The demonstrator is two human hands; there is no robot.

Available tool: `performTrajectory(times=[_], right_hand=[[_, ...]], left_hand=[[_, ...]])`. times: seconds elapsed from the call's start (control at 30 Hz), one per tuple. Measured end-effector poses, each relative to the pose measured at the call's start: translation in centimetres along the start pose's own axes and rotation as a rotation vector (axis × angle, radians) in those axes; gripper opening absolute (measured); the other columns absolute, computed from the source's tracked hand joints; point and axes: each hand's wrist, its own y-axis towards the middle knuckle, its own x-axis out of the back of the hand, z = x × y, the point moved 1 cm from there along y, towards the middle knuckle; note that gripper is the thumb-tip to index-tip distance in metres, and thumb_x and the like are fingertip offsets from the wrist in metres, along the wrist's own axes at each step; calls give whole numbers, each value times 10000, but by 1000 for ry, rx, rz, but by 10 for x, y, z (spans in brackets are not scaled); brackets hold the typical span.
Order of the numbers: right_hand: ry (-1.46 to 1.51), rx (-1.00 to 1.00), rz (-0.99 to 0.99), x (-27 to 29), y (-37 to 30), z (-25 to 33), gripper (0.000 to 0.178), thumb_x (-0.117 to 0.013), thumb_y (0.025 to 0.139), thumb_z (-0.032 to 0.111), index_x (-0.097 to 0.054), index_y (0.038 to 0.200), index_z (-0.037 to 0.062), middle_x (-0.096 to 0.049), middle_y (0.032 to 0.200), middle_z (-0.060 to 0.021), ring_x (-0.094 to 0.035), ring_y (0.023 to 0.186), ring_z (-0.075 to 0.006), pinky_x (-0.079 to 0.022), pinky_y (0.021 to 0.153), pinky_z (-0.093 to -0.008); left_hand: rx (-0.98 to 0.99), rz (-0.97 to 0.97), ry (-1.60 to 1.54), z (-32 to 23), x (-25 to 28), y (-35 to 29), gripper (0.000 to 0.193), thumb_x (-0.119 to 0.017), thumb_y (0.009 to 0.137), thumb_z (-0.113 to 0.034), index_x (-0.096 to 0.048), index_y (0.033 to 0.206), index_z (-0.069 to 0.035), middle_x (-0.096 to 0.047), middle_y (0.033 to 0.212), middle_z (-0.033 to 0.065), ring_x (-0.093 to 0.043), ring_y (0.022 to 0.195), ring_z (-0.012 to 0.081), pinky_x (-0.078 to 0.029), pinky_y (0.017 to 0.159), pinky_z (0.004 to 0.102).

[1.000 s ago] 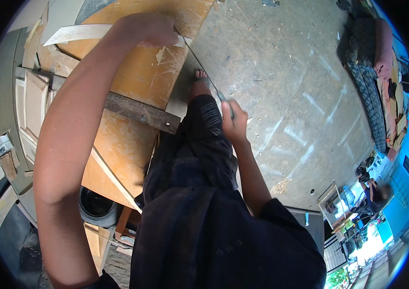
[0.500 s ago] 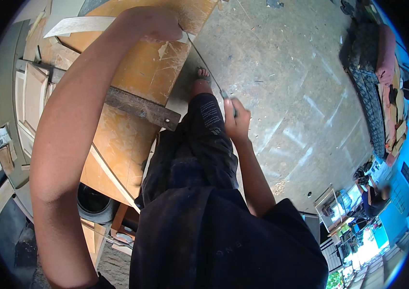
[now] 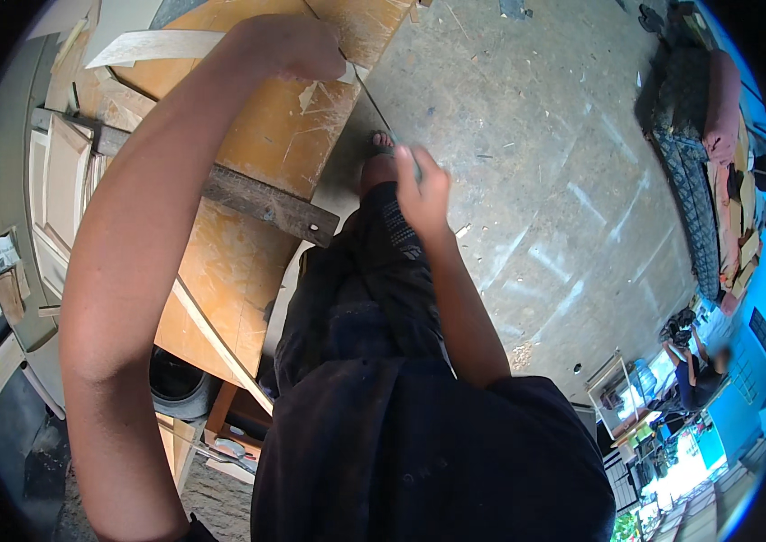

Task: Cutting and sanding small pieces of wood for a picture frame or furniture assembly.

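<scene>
My left hand (image 3: 309, 50) is closed and bears down on a thin white wooden strip (image 3: 162, 45) that lies across an orange-brown wooden tabletop (image 3: 261, 131). Most of its fingers are hidden from above. A short end of the strip shows past the hand at the table's right edge. My right hand (image 3: 426, 194) is wrapped round the handle of a hand saw, whose narrow blade (image 3: 372, 101) appears edge-on. From the handle the blade slants up and left, passing beside the left hand and on beyond it.
A dark wooden bar (image 3: 265, 206) crosses the tabletop. Pale panels (image 3: 67, 172) lean at left, with a black bucket (image 3: 175, 375) below. Concrete floor (image 3: 527, 163) stretches right to a rolled quilted pad (image 3: 685, 199). Another person (image 3: 699, 375) sits far right.
My right hand has pushed the saw forward, up and left, so more of the blade now shows beyond my left hand. The left hand and the strip have stayed nearly in place.
</scene>
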Motion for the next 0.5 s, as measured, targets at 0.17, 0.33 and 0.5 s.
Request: performTrajectory(times=[0.17,0.33,0.5], right_hand=[[47,-59,80,-14,8,-17,270,-581,1007,238,-619,884,0,-567,713,-232,-564,612,-411,-470,585,-409],[72,-64,13,15,-42,-31,271,-548,1023,194,-609,874,-23,-541,672,-176,-445,627,-125,-423,580,-312],[18,-165,139,-16,29,-3,273,-529,1023,182,-634,871,-19,-589,678,-146,-484,634,-123,-436,591,-318]], left_hand=[[7,163,50,0,11,6,436,-549,900,-387,-704,905,20,-707,774,174,-706,694,292,-543,705,447],[-21,-52,-39,5,-2,-3,422,-550,895,-386,-688,869,11,-691,745,177,-688,638,287,-535,657,448],[7,89,8,-6,10,-6,430,-544,893,-382,-648,731,2,-637,616,150,-661,574,272,-527,626,442]])
